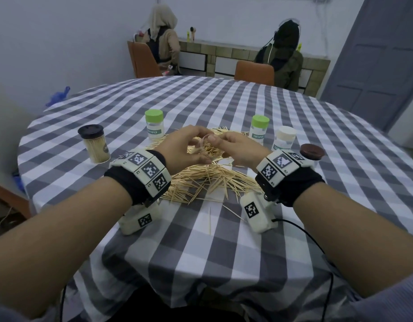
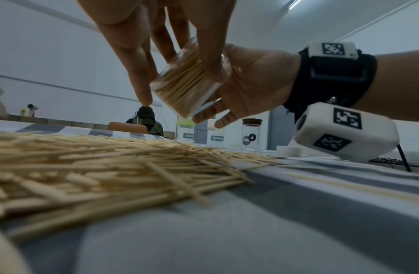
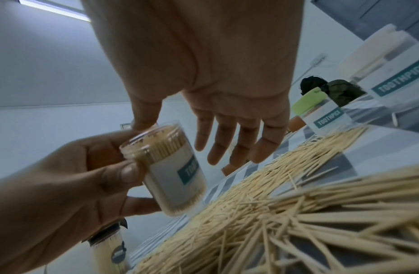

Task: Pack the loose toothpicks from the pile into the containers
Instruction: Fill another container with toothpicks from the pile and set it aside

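Our left hand [image 3: 63, 185] gripped a lidless clear container [image 3: 167, 172], tilted, packed full of toothpicks, held above the loose toothpick pile [image 1: 207, 180] on the checkered surface [image 1: 224, 240]. Our right hand [image 3: 227, 103] had fingers spread and fairly straight, thumb touching the container's rim, holding nothing. Two green-lidded containers [image 1: 154, 126], a white-lidded one [image 1: 285, 140] and a dark-lidded full one [image 1: 95, 145] stood around the pile.

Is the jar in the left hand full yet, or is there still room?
Full, it seems: the clear jar in the left hand shows toothpick tips packed across its open mouth, no lid on. Gaps deeper inside cannot be told.
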